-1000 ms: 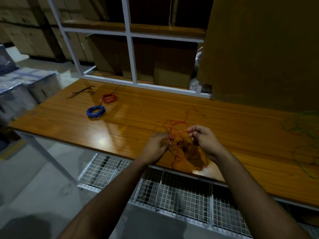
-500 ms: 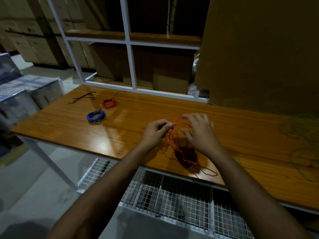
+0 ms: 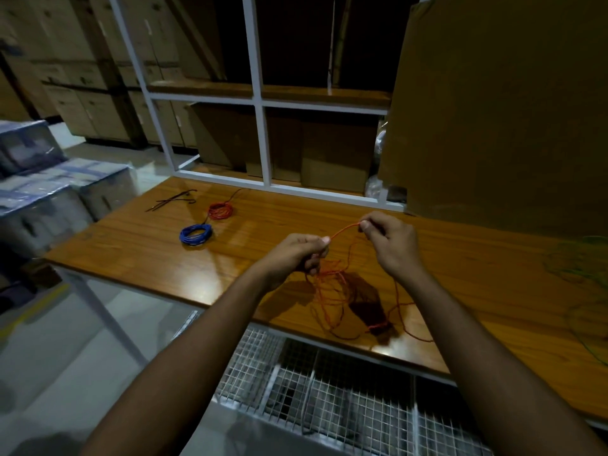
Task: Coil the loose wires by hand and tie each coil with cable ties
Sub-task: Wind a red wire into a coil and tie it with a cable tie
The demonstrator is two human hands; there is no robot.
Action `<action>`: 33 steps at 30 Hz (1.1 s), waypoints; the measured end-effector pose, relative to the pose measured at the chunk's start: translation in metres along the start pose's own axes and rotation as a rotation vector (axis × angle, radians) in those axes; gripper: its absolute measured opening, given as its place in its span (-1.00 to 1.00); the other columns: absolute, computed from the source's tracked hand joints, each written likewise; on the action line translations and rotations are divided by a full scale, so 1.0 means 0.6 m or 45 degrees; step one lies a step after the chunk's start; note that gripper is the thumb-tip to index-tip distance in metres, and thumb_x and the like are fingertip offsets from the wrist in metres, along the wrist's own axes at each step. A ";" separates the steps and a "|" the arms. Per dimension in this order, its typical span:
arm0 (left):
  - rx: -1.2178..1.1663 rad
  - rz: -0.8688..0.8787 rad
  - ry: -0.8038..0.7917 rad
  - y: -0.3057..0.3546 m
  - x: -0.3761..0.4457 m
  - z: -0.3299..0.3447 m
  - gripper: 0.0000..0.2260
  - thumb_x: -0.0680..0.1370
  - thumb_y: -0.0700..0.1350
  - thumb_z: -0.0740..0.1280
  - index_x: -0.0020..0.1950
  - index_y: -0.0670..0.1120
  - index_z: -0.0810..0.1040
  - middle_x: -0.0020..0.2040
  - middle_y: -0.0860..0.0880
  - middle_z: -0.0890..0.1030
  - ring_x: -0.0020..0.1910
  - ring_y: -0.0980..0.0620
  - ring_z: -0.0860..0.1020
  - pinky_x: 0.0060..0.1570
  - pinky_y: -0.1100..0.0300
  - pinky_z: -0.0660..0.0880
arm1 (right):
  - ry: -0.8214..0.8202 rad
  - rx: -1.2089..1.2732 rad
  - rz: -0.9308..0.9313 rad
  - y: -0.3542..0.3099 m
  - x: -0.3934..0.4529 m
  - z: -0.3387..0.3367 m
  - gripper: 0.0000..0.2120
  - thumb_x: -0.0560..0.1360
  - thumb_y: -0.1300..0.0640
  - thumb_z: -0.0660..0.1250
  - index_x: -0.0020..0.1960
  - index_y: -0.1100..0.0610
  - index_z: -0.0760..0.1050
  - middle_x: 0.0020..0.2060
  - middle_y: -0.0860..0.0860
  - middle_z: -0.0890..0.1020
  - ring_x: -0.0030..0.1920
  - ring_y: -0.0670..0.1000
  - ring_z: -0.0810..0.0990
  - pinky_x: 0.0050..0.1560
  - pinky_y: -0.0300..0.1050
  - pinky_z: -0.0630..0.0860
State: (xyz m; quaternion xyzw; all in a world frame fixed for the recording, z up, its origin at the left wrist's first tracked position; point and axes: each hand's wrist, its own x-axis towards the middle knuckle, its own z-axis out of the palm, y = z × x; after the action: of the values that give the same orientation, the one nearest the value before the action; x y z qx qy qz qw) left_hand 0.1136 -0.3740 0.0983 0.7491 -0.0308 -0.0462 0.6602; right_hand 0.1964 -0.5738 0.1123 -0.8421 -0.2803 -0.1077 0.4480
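A loose orange wire (image 3: 332,291) lies tangled on the wooden table (image 3: 131,245) near its front edge. My left hand (image 3: 297,255) pinches one stretch of it between thumb and fingers. My right hand (image 3: 388,245) pinches the same wire a short way along, so a taut piece runs between both hands above the tangle. At the back left lie a tied blue coil (image 3: 196,234) and a tied red coil (image 3: 220,210). Several dark cable ties (image 3: 172,201) lie beyond them.
Loose green wire (image 3: 589,291) sprawls at the table's right end. A white shelf frame (image 3: 260,103) with cardboard boxes stands behind the table, and a large cardboard sheet (image 3: 510,110) leans at the right. Wire-mesh racks (image 3: 329,390) sit below the front edge.
Both hands have lifted from the tangle and moved apart, drawing a stretch of orange wire taut between them. The right hand went from flat over the wire to pinching it.
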 end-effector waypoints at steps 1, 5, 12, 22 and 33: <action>0.006 -0.004 -0.017 -0.001 -0.002 -0.005 -0.72 0.69 -0.03 0.17 -0.17 -0.07 0.49 -0.43 0.04 0.39 -0.39 0.04 0.39 -0.25 0.15 0.37 | 0.020 0.018 0.012 -0.003 0.002 -0.002 -0.87 0.62 0.08 0.27 -0.03 -0.03 0.60 -0.16 -0.10 0.62 -0.07 -0.05 0.59 -0.06 0.03 0.56; 0.124 0.021 -0.011 -0.012 -0.007 -0.029 -0.68 0.69 -0.01 0.17 -0.22 -0.04 0.50 -0.42 0.01 0.42 -0.38 0.02 0.40 -0.20 0.10 0.39 | 0.111 0.096 0.160 -0.007 0.017 -0.020 -0.81 0.65 0.07 0.21 -0.03 0.06 0.58 -0.16 -0.03 0.60 -0.07 0.04 0.57 -0.08 0.05 0.52; 0.030 0.236 0.163 0.010 -0.014 -0.036 -0.74 0.71 -0.12 0.13 0.26 -0.07 0.57 -0.33 -0.03 0.53 -0.37 0.05 0.44 -0.35 0.25 0.39 | 0.235 -0.148 0.252 -0.002 0.018 -0.021 -0.85 0.66 0.07 0.19 0.08 -0.02 0.54 -0.04 0.01 0.62 -0.01 0.04 0.58 -0.14 -0.06 0.49; 0.040 0.203 0.081 0.073 0.005 -0.037 -0.83 0.67 -0.08 0.21 0.07 -0.18 0.47 -0.30 -0.06 0.57 -0.42 0.06 0.43 -0.39 0.23 0.35 | 0.054 -0.591 -0.499 -0.083 0.016 -0.019 -0.86 0.60 0.07 0.30 0.11 0.01 0.59 -0.09 0.00 0.64 -0.07 0.00 0.55 -0.17 -0.05 0.47; 0.101 0.114 0.102 0.005 -0.025 -0.039 -0.82 0.70 -0.12 0.13 0.21 -0.09 0.49 -0.24 -0.04 0.57 -0.31 0.04 0.52 -0.29 0.23 0.49 | 0.247 -0.208 0.153 -0.036 0.035 -0.033 -0.89 0.62 0.12 0.28 0.10 -0.02 0.54 -0.02 0.00 0.64 -0.01 0.00 0.60 -0.04 0.08 0.64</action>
State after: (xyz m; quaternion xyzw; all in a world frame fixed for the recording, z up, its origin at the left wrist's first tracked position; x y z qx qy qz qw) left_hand 0.1013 -0.3499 0.1047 0.7738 -0.0397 0.0145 0.6321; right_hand 0.2031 -0.5728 0.1478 -0.8767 -0.1749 -0.1841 0.4086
